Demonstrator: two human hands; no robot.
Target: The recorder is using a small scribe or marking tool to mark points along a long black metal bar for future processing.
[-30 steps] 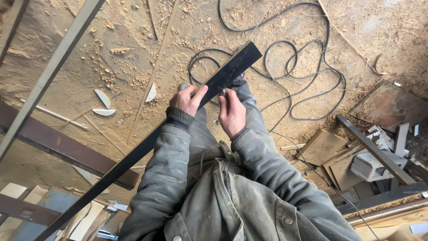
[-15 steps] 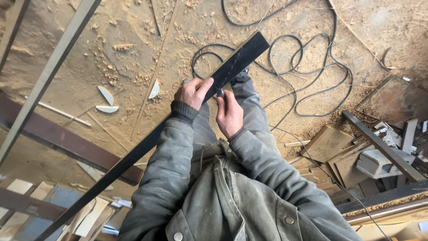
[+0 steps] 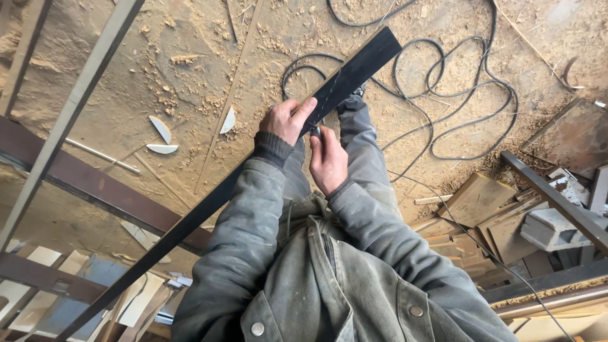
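Looking straight down, I see my left hand (image 3: 286, 119) wrapped around a long black flat bar (image 3: 354, 71), fingers clamped over its upper edge with the index finger stretched along the face of the metal. The bar runs on a diagonal from the lower left of the view, passes under my left sleeve (image 3: 244, 215), and ends with a square-cut tip at the upper right, held above the sawdust-covered floor (image 3: 190, 57).

My right hand (image 3: 328, 159) sits just beside the left, on the near side of the bar. Its fingers are curled together around something small and dark, pressed against the lower edge of the bar; I cannot tell what that small thing is, since the fingers hide most of it. The two hands are almost touching where they meet the bar.

Below the bar's tip a black cable (image 3: 456, 95) lies in loose loops on the floor. Two pale curved offcuts (image 3: 161, 136) rest on the sawdust to the left, well apart from my hands. A grey metal rail (image 3: 82, 95) slants across the left side of the view, and a rusty brown beam (image 3: 95, 183) crosses beneath it. At the right, a pile of wooden scraps (image 3: 487, 215) lies next to a dark angle-iron piece (image 3: 557, 202). My grey jacket (image 3: 329, 285) fills the bottom of the view.
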